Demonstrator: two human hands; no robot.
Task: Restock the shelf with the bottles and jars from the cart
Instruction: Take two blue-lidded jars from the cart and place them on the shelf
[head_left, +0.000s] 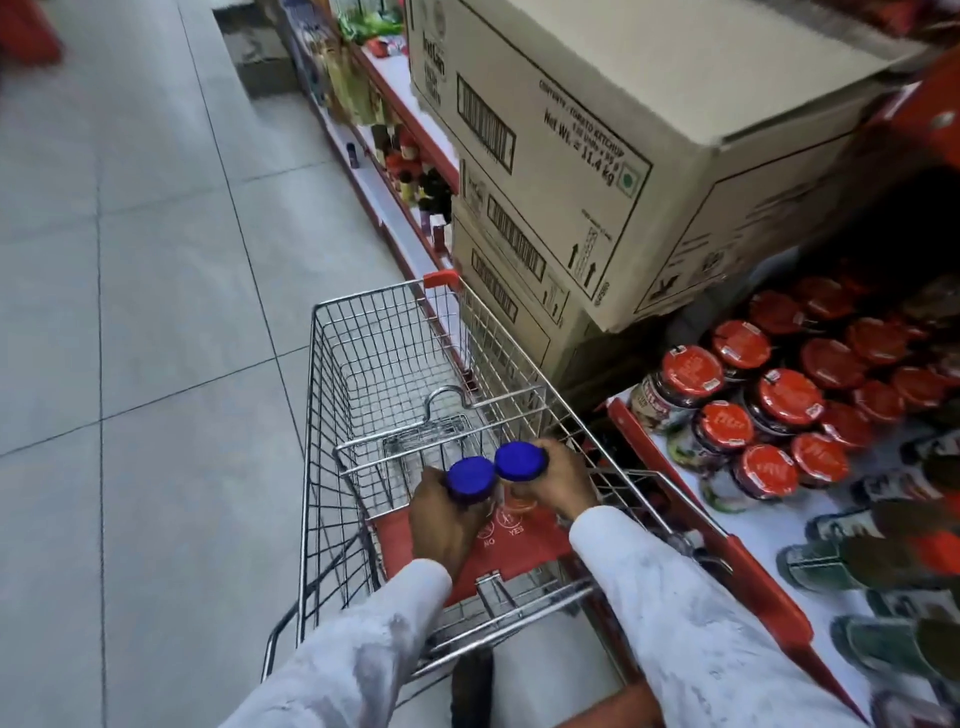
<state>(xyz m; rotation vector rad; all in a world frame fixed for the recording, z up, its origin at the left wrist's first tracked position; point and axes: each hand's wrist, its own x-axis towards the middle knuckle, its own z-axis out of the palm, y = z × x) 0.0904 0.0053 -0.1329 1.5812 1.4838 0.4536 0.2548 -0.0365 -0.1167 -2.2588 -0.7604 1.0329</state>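
Observation:
My left hand (441, 519) grips a jar with a blue lid (471, 479), held upright over the near end of the wire cart (363, 364). Beside it, my right hand (558, 480) grips a second blue-lidded jar (521, 461); the two lids nearly touch. Both jar bodies are mostly hidden by my fingers. The cart basket looks bare apart from its folded wire seat and red flap (514, 551). To the right, the white shelf (769, 525) with a red front edge holds several red-lidded jars (789, 397).
Stacked cardboard cartons (597, 156) stand right of the cart, overhanging the shelf. Dark-lidded jars (852, 561) lie at the shelf's near end. More bottles (410, 171) line lower shelves farther down the aisle. Grey tiled floor (130, 312) spreads to the left.

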